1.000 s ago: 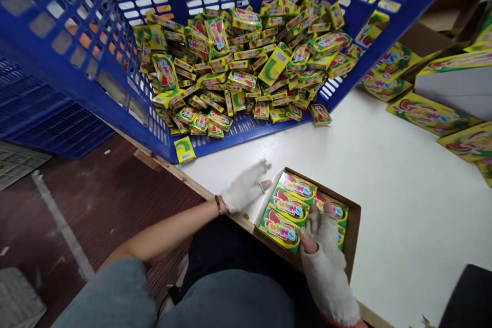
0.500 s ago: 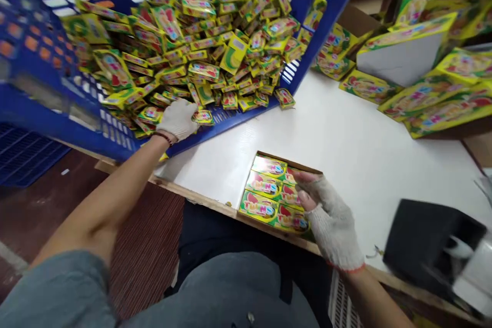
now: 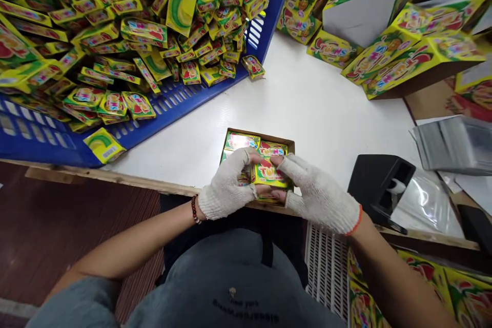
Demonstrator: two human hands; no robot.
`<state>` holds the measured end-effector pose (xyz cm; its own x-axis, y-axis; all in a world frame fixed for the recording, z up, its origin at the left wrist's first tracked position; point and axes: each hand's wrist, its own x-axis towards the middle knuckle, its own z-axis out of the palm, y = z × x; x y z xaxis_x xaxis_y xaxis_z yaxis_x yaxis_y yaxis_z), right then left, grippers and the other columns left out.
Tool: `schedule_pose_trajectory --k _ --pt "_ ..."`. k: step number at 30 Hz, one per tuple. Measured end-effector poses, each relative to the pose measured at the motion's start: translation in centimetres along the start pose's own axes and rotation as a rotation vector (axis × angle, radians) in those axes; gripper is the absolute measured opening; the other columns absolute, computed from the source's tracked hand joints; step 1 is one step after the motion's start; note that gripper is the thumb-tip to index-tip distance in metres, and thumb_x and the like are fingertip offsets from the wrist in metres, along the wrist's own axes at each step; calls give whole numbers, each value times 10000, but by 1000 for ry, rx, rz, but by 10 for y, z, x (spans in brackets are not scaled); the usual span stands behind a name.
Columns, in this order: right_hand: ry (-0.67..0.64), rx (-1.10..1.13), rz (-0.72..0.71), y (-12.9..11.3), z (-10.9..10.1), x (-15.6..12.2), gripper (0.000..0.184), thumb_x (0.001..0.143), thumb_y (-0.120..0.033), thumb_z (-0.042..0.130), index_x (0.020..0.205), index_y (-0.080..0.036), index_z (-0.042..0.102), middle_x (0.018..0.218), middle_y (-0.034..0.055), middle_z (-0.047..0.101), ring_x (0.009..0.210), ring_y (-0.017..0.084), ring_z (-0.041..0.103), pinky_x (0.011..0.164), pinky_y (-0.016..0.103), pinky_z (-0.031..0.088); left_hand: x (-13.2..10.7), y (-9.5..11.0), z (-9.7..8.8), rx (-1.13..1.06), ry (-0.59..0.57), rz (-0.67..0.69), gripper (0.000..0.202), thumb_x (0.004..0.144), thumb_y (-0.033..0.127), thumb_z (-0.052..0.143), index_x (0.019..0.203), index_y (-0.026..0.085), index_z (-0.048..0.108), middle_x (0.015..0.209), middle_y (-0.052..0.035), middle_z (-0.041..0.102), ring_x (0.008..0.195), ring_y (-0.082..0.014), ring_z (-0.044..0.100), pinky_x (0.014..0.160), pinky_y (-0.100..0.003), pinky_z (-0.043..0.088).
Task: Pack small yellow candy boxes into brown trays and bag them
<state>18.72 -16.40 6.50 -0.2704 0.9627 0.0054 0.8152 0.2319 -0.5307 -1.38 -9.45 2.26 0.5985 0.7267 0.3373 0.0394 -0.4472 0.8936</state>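
My left hand (image 3: pixel 227 188) and my right hand (image 3: pixel 321 196), both in white fingerless knit gloves, meet over a shallow open carton (image 3: pixel 292 144) at the table's front edge. Between their fingertips is a small yellow-green TWINS box (image 3: pixel 271 173) with fruit pictures, sitting a little above or on the others. Left fingers are at its left side, right fingers at its right side and front. More small boxes of the same kind lie in rows inside the carton, some hidden by my hands. A blue crate (image 3: pixel 215 93) heaped with such small boxes (image 3: pixel 144 31) stands at the left.
One small box (image 3: pixel 253 66) rests at the crate's edge, another (image 3: pixel 103 145) at its front corner. Larger printed cartons (image 3: pixel 403 61) stand back right. A black tape dispenser (image 3: pixel 369 179), a stack of clear plastic sheets (image 3: pixel 453 143) and a loose plastic sheet (image 3: pixel 426 200) are at the right.
My left hand has left the crate and come to the carton beside my right hand. Both now hold a small TWINS box there. The view has shifted closer to the carton and table.
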Motion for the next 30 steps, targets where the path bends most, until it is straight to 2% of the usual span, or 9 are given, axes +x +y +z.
schedule_pose_trajectory --k 3,6,9,13,18,21,24,27,30 --pt "-61 35 28 8 5 -14 558 857 -275 578 1403 -238 465 1254 119 608 1067 264 625 882 419 546 -10 -1 3 -74 -101 -51 485 846 404 715 1256 203 551 1243 -127 616 1144 -252 616 990 -410 523" --pt "-183 -177 74 13 7 -21 480 811 -181 556 1288 -230 556 1132 103 650 891 233 656 754 357 532 -6 -12 -18 191 -169 38 673 835 439 710 1407 191 456 1445 -175 489 1336 -320 483 1124 -487 415" --pt "-318 -438 92 11 13 -19 398 758 -101 562 1129 -225 636 958 86 662 752 219 640 631 318 455 10 -36 -73 634 -4 -54 545 852 375 677 1324 152 522 1476 -174 440 1376 -329 407 1159 -493 354" --pt "-394 -501 90 -7 21 -7 370 777 -60 550 1108 -204 632 996 108 649 804 224 634 643 313 425 28 -67 -168 1103 142 -407 363 768 154 640 1127 160 588 1282 -97 520 1273 -322 409 1129 -535 316" --pt "-430 -309 87 -4 24 6 272 861 -67 473 1062 -183 614 1039 97 601 832 186 581 677 293 415 29 -100 -233 1030 94 -400 186 735 181 593 920 196 594 880 -27 514 1165 -325 431 1106 -659 223" --pt "-439 -164 95 10 29 10 266 824 -71 516 1042 -179 626 1008 83 578 825 176 542 681 284 403 27 -99 -231 1035 207 -326 211 776 296 596 982 255 618 936 -17 575 1152 -326 482 1076 -578 316" --pt "-446 13 66 21 37 18 172 789 -94 565 912 -182 649 923 46 551 799 156 509 685 265 395 28 -80 -194 949 392 -314 265 811 396 610 1036 258 634 1020 -37 642 1109 -311 558 952 -496 434" --pt "-465 -23 86 24 48 25 136 776 -98 569 832 -182 660 865 33 545 751 146 484 650 262 360 29 -57 -140 582 442 -363 380 788 458 651 1064 200 619 960 -57 678 839 -226 635 762 -420 524" --pt "-464 -162 142 17 56 24 148 790 -106 562 865 -181 666 888 53 568 718 149 479 612 269 330 26 -36 -93 -12 359 -447 471 762 494 703 1074 168 568 897 -59 686 642 -158 630 609 -343 558"
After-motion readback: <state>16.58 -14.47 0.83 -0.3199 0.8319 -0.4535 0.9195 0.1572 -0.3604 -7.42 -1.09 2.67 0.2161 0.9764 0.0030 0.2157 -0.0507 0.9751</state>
